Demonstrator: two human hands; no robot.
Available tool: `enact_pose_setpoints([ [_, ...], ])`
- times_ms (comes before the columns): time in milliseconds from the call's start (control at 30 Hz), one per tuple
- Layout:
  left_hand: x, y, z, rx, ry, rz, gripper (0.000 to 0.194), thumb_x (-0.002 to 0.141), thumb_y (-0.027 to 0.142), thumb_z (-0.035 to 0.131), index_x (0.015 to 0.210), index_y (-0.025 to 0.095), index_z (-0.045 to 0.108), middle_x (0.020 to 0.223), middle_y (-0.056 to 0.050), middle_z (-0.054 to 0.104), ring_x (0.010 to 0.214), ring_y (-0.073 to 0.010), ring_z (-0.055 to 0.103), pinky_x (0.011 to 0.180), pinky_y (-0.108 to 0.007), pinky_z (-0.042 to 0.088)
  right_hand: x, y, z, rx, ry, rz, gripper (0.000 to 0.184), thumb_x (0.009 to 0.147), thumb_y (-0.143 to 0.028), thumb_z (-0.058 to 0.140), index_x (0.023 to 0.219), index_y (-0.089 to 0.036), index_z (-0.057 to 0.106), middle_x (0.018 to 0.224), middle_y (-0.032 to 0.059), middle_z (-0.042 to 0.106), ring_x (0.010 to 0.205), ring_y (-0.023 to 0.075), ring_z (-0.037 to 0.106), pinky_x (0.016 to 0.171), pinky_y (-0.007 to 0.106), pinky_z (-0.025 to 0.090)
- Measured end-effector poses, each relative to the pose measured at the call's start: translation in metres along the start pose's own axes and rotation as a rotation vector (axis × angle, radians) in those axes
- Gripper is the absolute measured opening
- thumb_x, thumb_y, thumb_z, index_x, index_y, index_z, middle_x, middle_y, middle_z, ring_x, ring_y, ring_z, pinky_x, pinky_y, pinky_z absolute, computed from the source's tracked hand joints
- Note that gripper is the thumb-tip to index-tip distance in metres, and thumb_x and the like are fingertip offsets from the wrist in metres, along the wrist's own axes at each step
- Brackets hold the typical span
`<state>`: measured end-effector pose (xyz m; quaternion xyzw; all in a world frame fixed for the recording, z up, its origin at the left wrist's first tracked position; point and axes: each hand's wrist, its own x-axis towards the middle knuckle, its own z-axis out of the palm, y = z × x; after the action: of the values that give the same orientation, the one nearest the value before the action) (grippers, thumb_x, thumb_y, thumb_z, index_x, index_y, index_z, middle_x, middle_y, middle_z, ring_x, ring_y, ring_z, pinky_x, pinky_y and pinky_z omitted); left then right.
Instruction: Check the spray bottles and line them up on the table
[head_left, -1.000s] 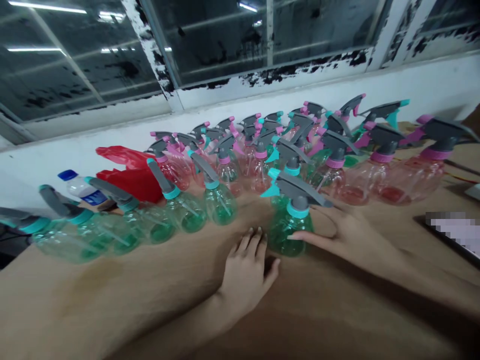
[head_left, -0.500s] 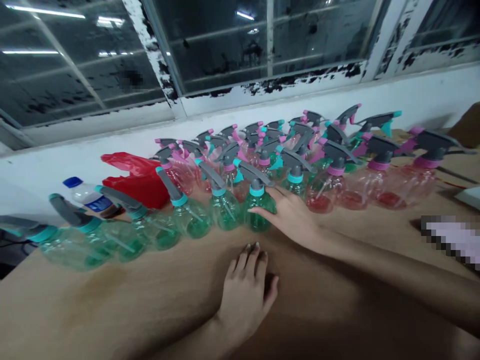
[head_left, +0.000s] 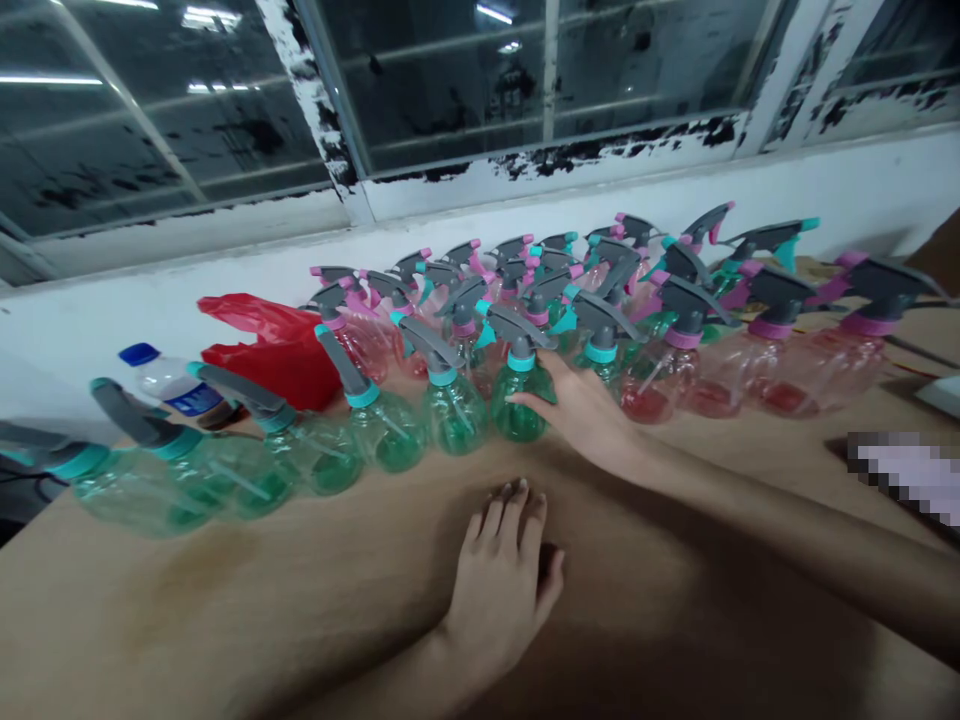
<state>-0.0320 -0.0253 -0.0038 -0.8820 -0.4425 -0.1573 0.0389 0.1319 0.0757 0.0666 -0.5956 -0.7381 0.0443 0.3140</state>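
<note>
My right hand [head_left: 589, 408] reaches in from the right and is closed around the side of a clear green spray bottle [head_left: 520, 408] with a turquoise collar and grey trigger head. Its thumb lies across the front of the bottle; the other fingers are partly hidden behind it. The bottle stands upright on the table, at the front of the group. Nearer to me, my left hand [head_left: 499, 575] rests palm down on the tabletop, fingers stretched out and holding nothing. Another green spray bottle [head_left: 455, 412] stands just left of the held one.
Green spray bottles [head_left: 394, 430] line the front left; pink ones [head_left: 652, 388] stand at right, with several more behind. A red plastic bag [head_left: 281, 355] and a blue-capped bottle [head_left: 176, 388] sit at back left. A blurred-out pale item [head_left: 911, 475] lies on the table [head_left: 337, 600] at right.
The camera view has shifted slightly. My right hand keeps its hold on the green spray bottle, and my left hand stays flat on the table.
</note>
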Motion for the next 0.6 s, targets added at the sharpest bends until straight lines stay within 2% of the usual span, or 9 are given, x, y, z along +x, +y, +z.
enact_pose_setpoints([
  [133,0.001,-0.001,0.000,-0.003,-0.011,-0.001,0.043,0.089,0.029,0.049,0.129,0.012,0.051,0.133,-0.014,0.053,0.119,-0.0322,0.051,0.092,-0.047,0.045,-0.002,-0.003,0.000,0.029,-0.004,0.003,0.064,0.086,-0.044,0.057,0.134,-0.003,0.044,0.082,0.0156,0.071,0.071,0.0321,0.068,0.057,0.038,0.049],
  [267,0.002,-0.001,-0.001,0.020,-0.003,0.002,0.040,0.089,0.027,0.049,0.127,0.014,0.052,0.132,-0.013,0.054,0.116,-0.0312,0.052,0.090,-0.045,0.046,-0.017,-0.007,-0.010,0.058,0.028,0.018,0.066,0.086,-0.036,0.059,0.140,-0.004,0.037,0.106,0.0191,0.070,0.091,0.0333,0.069,0.070,0.042,0.054],
  [367,0.002,-0.002,-0.001,0.054,0.013,0.018,0.038,0.090,0.026,0.046,0.126,0.013,0.052,0.130,-0.014,0.055,0.112,-0.0305,0.055,0.088,-0.044,0.047,-0.035,-0.004,-0.025,0.195,0.089,-0.037,0.049,0.088,-0.026,0.058,0.134,-0.013,0.048,0.122,0.0107,0.066,0.104,0.0254,0.066,0.084,0.035,0.054],
  [467,0.002,-0.003,0.000,0.079,0.032,0.034,0.038,0.091,0.027,0.045,0.126,0.013,0.051,0.129,-0.015,0.055,0.110,-0.0305,0.056,0.086,-0.044,0.048,-0.050,0.013,-0.043,0.336,0.161,-0.064,0.020,0.088,-0.027,0.057,0.106,-0.021,0.066,0.105,0.0022,0.073,0.087,0.0191,0.071,0.078,0.032,0.057],
  [600,0.002,-0.005,0.000,0.090,0.048,0.048,0.039,0.090,0.027,0.047,0.127,0.012,0.050,0.129,-0.016,0.054,0.109,-0.0312,0.057,0.085,-0.046,0.048,-0.060,0.043,-0.062,0.233,0.213,0.031,0.020,0.087,-0.035,0.059,0.096,-0.021,0.071,0.095,0.0033,0.075,0.085,0.0226,0.071,0.076,0.037,0.056],
])
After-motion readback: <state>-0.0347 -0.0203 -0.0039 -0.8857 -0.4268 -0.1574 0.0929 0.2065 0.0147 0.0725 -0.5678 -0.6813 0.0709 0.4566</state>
